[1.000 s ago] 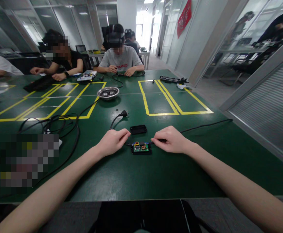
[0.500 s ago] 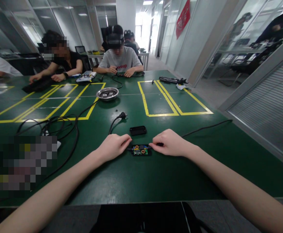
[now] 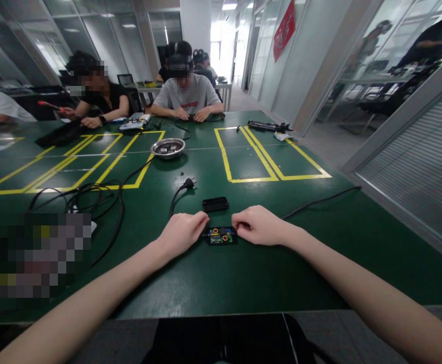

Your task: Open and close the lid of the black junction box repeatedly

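Toward six o'clock in my view, a small black case (image 3: 223,243) lies open on the desk (image 3: 221,283). Beside its nine and three o'clock, my left hand (image 3: 183,232) and right hand (image 3: 261,225) have curled fingers; I cannot tell whether they pinch anything, because black cables (image 3: 319,200) slip from sight behind them. A pixelated patch (image 3: 42,255) blots out my eight o'clock. Inside the case, a green board (image 3: 217,240) carries two copper-coloured rings (image 3: 225,238).

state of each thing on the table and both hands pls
circuit case: open, board exposed
black cover: off, behind the case
plug: unplugged
metal bowl: upright, holding metal parts
left hand: fingers closed, grip hidden
right hand: fingers curled, grip hidden
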`<state>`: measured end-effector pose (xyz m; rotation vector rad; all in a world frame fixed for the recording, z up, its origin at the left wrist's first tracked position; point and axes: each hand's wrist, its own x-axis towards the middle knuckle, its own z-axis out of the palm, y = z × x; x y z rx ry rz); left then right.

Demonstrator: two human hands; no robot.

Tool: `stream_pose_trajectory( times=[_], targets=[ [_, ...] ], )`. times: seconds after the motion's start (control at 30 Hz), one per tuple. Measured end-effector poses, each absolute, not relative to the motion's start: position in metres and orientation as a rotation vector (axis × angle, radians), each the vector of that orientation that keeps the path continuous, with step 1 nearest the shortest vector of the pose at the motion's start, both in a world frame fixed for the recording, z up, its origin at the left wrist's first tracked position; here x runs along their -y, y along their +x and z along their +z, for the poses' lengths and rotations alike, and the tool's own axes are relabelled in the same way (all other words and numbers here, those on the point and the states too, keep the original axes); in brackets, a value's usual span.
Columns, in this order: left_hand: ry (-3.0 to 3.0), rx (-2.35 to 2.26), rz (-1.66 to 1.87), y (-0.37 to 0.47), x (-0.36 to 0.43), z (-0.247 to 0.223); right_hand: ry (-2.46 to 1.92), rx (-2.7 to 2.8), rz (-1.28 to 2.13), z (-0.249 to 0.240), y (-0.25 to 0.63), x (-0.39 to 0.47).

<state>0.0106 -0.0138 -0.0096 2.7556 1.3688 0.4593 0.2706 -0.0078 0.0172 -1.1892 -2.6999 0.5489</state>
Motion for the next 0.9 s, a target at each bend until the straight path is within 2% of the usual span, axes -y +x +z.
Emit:
stream_pose_trajectory(
  times=[0.2, 0.5, 0.9],
  targets=[
    [2.820, -1.436, 0.329, 0.015, 0.017, -0.008, -1.371, 2.679, 0.365, 0.012, 0.259, 0.010],
    [2.709, -1.579, 0.429, 0.017, 0.004, -0.012, -1.595, 2.532, 0.231, 0.009, 0.253, 0.000],
    [2.680, -1.591, 0.385, 0.016, -0.005, -0.006, -1.477, 2.419, 0.291, -0.001, 0.257, -0.008]
  ],
)
